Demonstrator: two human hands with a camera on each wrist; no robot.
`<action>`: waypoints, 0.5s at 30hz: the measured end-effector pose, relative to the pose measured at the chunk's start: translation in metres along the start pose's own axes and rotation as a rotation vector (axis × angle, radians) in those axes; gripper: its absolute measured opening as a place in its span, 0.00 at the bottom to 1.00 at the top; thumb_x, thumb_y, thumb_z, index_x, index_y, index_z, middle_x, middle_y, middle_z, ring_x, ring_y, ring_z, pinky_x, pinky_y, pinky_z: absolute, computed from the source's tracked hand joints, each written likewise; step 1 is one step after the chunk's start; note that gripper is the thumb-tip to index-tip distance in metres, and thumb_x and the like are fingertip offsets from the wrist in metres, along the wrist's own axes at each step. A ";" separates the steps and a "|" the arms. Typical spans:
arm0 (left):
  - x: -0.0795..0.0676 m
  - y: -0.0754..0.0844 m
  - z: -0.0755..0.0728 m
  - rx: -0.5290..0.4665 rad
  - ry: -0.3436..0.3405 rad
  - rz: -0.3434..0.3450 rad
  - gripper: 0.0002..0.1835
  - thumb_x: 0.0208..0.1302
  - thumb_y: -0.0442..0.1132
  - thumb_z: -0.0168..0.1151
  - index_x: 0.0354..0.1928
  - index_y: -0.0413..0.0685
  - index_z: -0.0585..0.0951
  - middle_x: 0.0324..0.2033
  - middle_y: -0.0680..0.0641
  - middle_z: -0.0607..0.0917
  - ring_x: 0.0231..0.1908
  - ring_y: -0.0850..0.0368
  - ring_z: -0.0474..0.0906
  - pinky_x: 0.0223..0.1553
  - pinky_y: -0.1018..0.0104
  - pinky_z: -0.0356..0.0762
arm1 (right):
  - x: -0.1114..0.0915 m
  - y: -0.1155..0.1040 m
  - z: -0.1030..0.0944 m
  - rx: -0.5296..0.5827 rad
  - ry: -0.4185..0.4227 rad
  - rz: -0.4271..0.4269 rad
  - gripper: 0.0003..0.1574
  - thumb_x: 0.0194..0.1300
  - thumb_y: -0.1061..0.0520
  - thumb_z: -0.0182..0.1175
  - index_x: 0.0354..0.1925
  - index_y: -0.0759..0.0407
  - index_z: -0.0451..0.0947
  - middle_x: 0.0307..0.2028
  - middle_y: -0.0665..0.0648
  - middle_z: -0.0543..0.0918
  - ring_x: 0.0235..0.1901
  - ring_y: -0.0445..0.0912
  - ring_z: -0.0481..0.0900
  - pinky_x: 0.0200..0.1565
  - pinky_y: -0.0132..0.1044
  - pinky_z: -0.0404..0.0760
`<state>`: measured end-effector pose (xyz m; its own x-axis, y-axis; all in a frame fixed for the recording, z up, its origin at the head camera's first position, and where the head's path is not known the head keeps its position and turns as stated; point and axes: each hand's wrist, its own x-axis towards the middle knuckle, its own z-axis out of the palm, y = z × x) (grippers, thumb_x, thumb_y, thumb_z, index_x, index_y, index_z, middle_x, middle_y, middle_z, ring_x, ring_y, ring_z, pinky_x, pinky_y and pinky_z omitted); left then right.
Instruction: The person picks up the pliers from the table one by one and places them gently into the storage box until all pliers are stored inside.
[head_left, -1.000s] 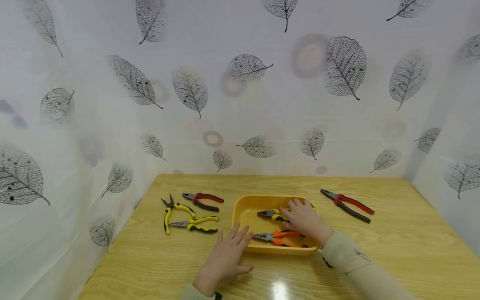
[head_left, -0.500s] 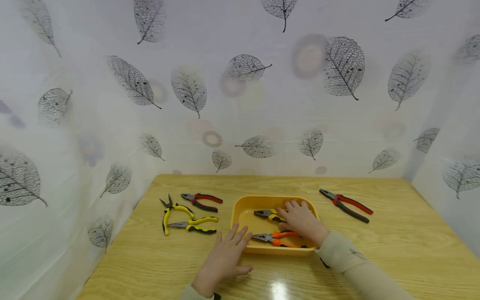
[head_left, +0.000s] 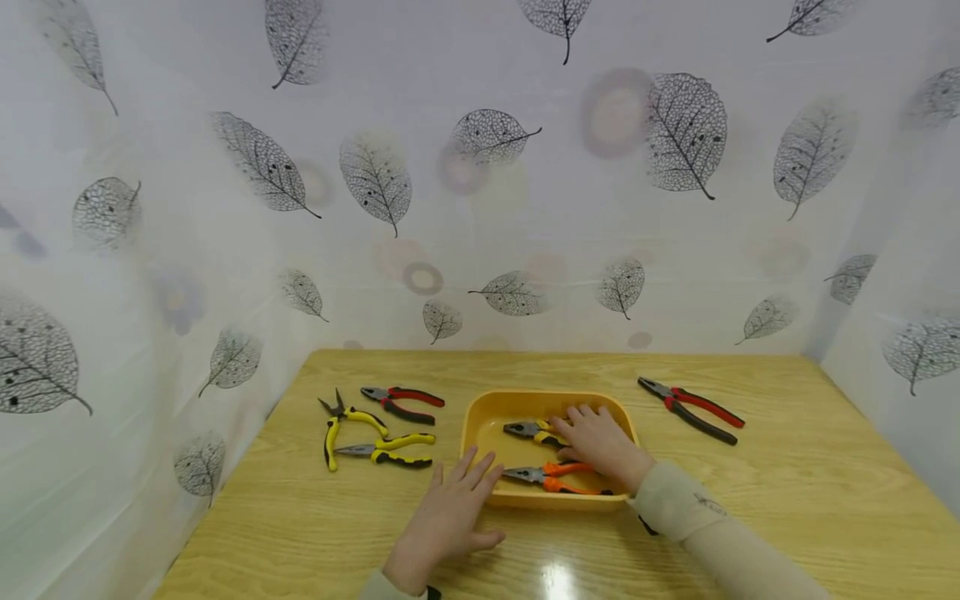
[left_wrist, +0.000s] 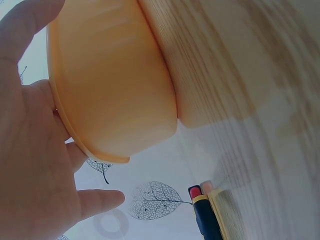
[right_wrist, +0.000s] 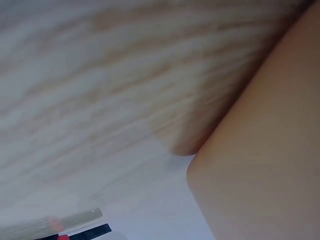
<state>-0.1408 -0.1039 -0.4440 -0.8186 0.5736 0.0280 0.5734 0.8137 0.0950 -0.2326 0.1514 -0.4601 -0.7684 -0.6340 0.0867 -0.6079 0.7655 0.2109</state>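
Observation:
A yellow plastic tray (head_left: pixel 555 502) holds two pairs of pliers. My right hand (head_left: pixel 602 446) reaches over its right side, fingers extended and resting on the handles of the yellow-and-black combination pliers (head_left: pixel 521 429); the hand covers most of those handles. In front of them lie orange long-nose pliers (head_left: pixel 557 481), jaws toward the left. At the tray's front left corner, my left hand (head_left: pixel 447 512) has its fingers spread against the rim. The left wrist view shows the tray wall (left_wrist: pixel 110 75) beside the palm, with fingers partly hidden behind the rim.
Left of the tray on the wooden table (head_left: pixel 285 533) lie red-and-black pliers (head_left: pixel 405 402), opened yellow long-nose pliers (head_left: pixel 340 410) and another yellow-and-black pair (head_left: pixel 386 450). Larger red-handled pliers (head_left: pixel 690 407) lie to the right. A leaf-patterned curtain (head_left: pixel 480 225) hangs behind.
My right hand has slid slightly left inside the tray, and the yellow-and-black combination pliers have shifted left with it. My left hand keeps its place at the corner.

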 end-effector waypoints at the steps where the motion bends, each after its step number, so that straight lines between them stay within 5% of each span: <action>1: 0.000 0.000 0.000 0.000 0.001 0.000 0.44 0.48 0.66 0.55 0.65 0.52 0.60 0.65 0.49 0.56 0.65 0.48 0.44 0.53 0.35 0.51 | 0.000 0.000 0.000 0.005 -0.004 0.000 0.32 0.58 0.38 0.52 0.55 0.53 0.68 0.43 0.58 0.72 0.42 0.54 0.70 0.40 0.51 0.70; 15: 0.001 0.000 -0.001 -0.010 -0.003 0.005 0.44 0.49 0.65 0.56 0.65 0.51 0.61 0.65 0.49 0.57 0.65 0.48 0.45 0.53 0.35 0.50 | 0.000 -0.001 0.002 0.059 0.017 -0.011 0.29 0.56 0.39 0.55 0.51 0.53 0.69 0.36 0.56 0.73 0.37 0.52 0.72 0.35 0.48 0.73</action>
<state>-0.1411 -0.1032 -0.4429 -0.8157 0.5780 0.0257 0.5772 0.8099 0.1047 -0.2319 0.1507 -0.4622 -0.7586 -0.6438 0.1009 -0.6273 0.7633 0.1544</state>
